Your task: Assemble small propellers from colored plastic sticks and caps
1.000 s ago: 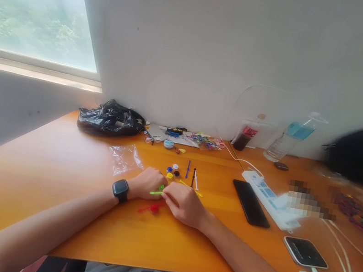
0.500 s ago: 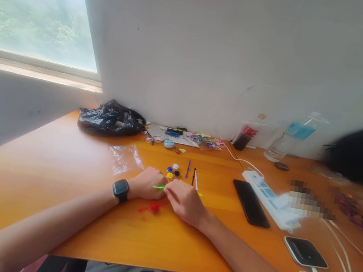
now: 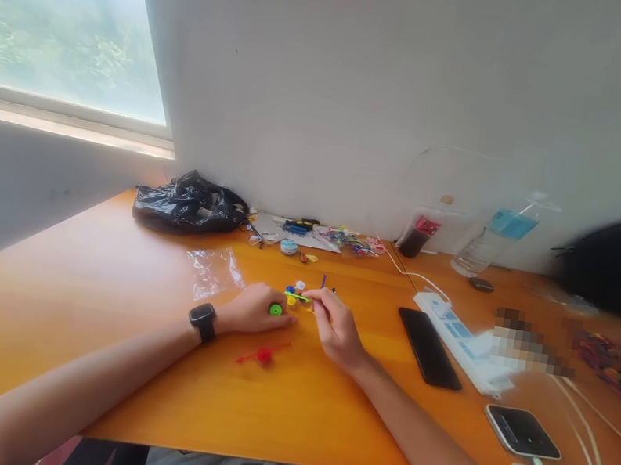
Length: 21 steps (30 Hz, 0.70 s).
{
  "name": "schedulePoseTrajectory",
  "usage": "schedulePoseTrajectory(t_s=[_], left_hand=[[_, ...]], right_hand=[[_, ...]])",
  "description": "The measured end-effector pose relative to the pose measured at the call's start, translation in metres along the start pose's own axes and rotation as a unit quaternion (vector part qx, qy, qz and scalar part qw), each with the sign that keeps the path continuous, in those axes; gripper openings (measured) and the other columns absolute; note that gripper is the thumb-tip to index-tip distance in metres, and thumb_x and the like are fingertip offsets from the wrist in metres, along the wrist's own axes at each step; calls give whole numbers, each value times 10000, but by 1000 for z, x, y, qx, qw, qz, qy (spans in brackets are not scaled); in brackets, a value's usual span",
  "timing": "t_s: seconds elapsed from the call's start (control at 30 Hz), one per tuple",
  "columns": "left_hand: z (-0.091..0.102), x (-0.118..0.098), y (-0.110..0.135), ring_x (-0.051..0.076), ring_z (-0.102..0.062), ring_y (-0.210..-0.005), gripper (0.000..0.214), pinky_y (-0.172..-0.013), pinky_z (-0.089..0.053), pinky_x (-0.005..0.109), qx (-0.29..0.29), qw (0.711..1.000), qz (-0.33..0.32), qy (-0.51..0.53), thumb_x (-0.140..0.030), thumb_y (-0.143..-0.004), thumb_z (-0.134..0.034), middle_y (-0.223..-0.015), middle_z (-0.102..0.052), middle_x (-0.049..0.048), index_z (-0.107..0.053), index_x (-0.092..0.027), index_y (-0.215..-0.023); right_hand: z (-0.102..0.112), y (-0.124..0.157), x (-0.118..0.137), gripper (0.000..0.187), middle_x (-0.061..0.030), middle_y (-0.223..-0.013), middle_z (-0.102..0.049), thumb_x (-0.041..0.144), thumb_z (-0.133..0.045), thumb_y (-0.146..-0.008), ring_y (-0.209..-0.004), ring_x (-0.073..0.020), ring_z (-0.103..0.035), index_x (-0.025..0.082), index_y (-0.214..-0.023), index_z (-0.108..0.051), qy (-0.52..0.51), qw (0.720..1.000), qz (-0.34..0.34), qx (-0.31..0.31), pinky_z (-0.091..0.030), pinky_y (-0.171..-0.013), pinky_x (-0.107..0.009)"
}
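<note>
Pinching a green stick between thumb and fingertip, the right hand sits beyond the red disc and to its right, its grip closed to the stick's thickness. On my remote feed I see the left hand just beyond the red disc, fingers curled around a green disc. I cannot tell whether the green stick touches that hand. A red stick lies at the red disc; I can't make out whether the 2 are joined. Farther beyond the red disc, I count 3 small pieces: a white disc, a blue disc and a yellow disc. I find a phone well to the red disc's right.
</note>
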<state>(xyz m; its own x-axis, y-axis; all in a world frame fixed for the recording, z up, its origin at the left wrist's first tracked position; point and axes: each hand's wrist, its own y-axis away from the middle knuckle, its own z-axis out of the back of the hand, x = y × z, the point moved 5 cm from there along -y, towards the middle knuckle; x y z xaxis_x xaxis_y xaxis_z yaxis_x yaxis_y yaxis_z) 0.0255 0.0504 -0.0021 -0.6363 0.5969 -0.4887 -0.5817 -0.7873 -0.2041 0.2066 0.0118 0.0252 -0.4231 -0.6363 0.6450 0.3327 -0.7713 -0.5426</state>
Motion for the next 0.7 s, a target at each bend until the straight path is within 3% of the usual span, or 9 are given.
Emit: schedulePoseTrajectory(t_s=[0.23, 0.4, 0.57, 0.7], left_hand=[[10, -6, 2, 132, -465, -608, 385, -580, -340, 249, 10, 996, -10, 88, -512, -1010, -473, -710, -572, -10, -620, -178, -885], [12, -1, 2, 177, -568, -751, 334, -692, -456, 278, -16, 989, -6, 146, -470, -1015, -472, -879, -674, 37, -640, -182, -1034], [7, 1, -2, 149, -528, -704, 387, -656, -452, 257, -36, 980, -9, 197, -528, -973, -582, -805, -649, 20, -687, -164, -1051], [4, 0, -1, 155, -569, -732, 428, -677, -472, 264, -15, 969, 1, 247, -541, -954, -614, -860, -687, 43, -704, -141, -1075]], right_hand=[[-12, 0, -32, 334, -93, -1168, -751, 410, -613, -1014, -1024, -230, -749, 252, -1305, -652, -153, 984, -92, -20, -599, -984, -414], [-12, -3, -37, 317, -112, -1247, -707, 516, -711, -929, -1030, -242, -755, 220, -1042, -690, -210, 970, -107, -55, -618, -978, -402], [-7, -3, -34, 288, -38, -832, -718, 510, -663, -966, -765, -196, -698, 225, -975, -701, -127, 985, -112, -30, -587, -724, -315], [-9, -1, -28, 280, -17, -778, -689, 480, -638, -984, -673, -163, -606, 217, -930, -715, -78, 992, -97, -9, -488, -629, -271]])
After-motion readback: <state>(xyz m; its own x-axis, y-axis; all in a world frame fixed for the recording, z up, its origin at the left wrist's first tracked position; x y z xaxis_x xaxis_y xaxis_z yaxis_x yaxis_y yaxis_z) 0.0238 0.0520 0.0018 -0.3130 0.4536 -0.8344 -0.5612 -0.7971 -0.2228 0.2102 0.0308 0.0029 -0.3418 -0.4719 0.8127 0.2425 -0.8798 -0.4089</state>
